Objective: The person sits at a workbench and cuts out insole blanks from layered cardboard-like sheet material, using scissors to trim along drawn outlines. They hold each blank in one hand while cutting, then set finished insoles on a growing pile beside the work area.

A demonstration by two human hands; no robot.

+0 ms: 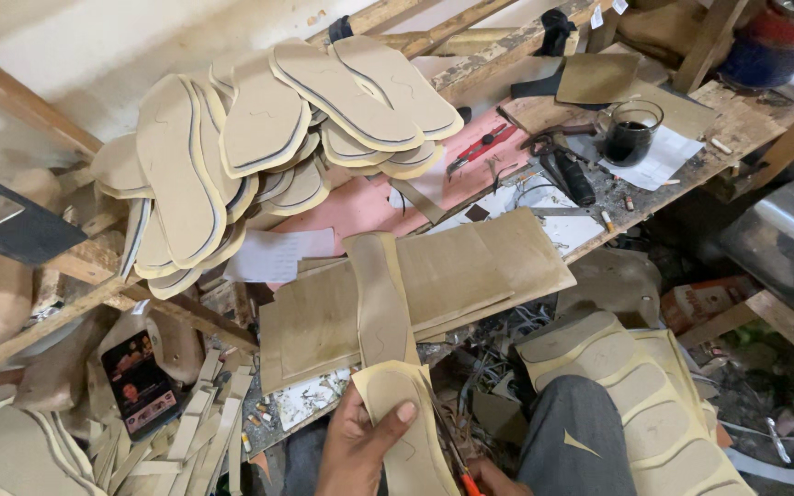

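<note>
We see a tan, sole-shaped insole held at the lower middle of the frame, just below the edge of the workbench. Its long axis runs nearly up and down the picture, tilted slightly, with the rounded end pointing up toward the bench and the other end running out of view at the bottom. A second sole piece lies above it on a stack of flat board sheets, its long axis also running away from us.

The left hand rises from the bottom edge, palm toward the insole, fingers wrapped behind it and the thumb pressed across its face in a pinch. Only a small part of the right hand shows beside an orange-handled tool; we cannot tell whether it is closed.

The material is matte, fibrous board, beige to olive, with thin pencilled outlines. A fanned heap of cut soles with dark edges rests upper left. Moulded sole strips lie on the grey trouser knee. A glass of dark liquid stands on the bench, and a phone lies lower left.
</note>
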